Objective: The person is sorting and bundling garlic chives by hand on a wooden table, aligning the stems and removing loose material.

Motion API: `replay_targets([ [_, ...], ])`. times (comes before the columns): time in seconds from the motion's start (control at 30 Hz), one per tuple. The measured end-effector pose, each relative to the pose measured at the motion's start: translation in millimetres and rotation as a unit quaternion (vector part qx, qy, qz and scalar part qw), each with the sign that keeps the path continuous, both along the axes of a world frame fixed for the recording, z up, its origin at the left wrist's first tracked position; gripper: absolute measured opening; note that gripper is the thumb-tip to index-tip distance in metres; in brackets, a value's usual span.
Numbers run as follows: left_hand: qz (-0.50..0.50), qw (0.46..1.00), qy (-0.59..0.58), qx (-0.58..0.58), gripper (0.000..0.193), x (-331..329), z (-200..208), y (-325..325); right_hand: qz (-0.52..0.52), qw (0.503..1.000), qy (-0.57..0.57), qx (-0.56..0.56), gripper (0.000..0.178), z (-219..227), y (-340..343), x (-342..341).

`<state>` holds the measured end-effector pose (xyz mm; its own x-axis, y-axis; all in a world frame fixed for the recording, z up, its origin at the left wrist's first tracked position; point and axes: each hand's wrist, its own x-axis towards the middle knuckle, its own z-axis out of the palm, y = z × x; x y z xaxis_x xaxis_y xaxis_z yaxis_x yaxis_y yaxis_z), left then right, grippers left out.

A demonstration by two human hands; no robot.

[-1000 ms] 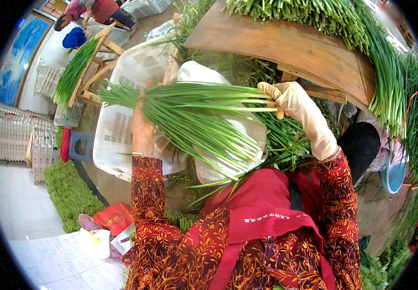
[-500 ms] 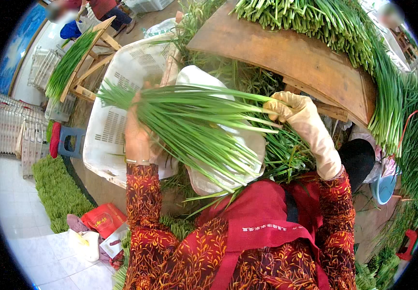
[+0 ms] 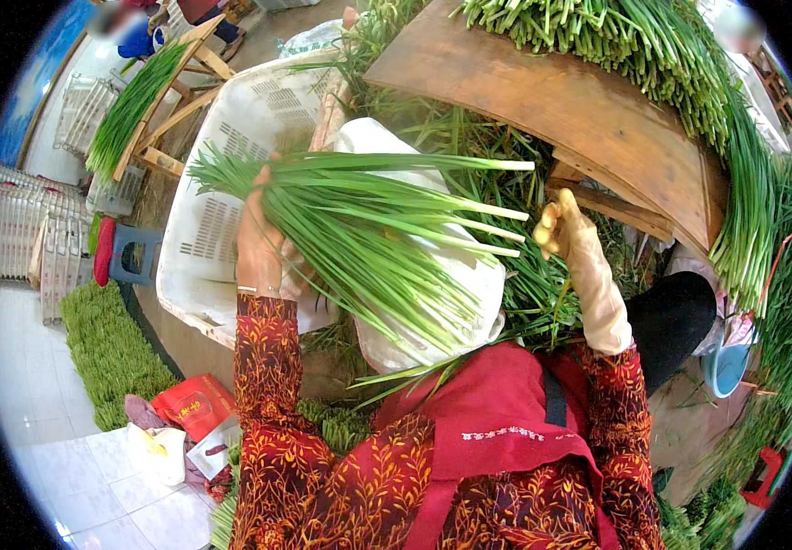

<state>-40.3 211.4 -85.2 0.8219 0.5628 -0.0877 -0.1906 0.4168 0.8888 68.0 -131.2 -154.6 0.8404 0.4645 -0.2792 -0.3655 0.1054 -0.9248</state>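
My bare left hand (image 3: 260,240) is wrapped round the leafy end of a bunch of garlic chives (image 3: 368,215). The bunch fans out to the right, its pale cut ends spread above a white cloth-like cover (image 3: 455,316) at my lap. My right hand (image 3: 572,243), in a cream rubber glove stained yellow at the fingertips, is just right of those ends and apart from them. Its fingers are curled together; whatever they hold, if anything, is too small to make out. Below it lie loose green leaves (image 3: 542,293) with a yellowish strand among them.
A white plastic crate (image 3: 196,293) stands at the left. A wooden board (image 3: 542,82) bears heaped chives (image 3: 597,46) at the back right. Elsewhere are a blue basin (image 3: 728,367), a blue-grey stool (image 3: 135,252), bundled greens (image 3: 112,357) and a red bag (image 3: 194,403).
My right hand has let go of the pale stem ends and drawn back to the right and down. My left hand keeps its hold on the bunch.
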Motion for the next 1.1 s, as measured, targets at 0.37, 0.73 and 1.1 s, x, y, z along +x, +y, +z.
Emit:
replay_targets([
  [0.37, 0.02, 0.994, -0.031, -0.104, 0.026, 1, 14, 7, -0.02, 1.0, -0.002, 0.009, 0.024, 46, 45, -10],
  [0.73, 0.06, 0.994, -0.018, -0.089, 0.018, -8, -1, 5, 0.03, 0.999, 0.014, -0.028, 0.027, 9, 9, -28],
  [1.1, 0.032, 0.993, -0.097, -0.054, 0.019, -12, 16, -30, 0.113, 0.889, -0.343, -0.283, 0.022, 79, 79, -33],
])
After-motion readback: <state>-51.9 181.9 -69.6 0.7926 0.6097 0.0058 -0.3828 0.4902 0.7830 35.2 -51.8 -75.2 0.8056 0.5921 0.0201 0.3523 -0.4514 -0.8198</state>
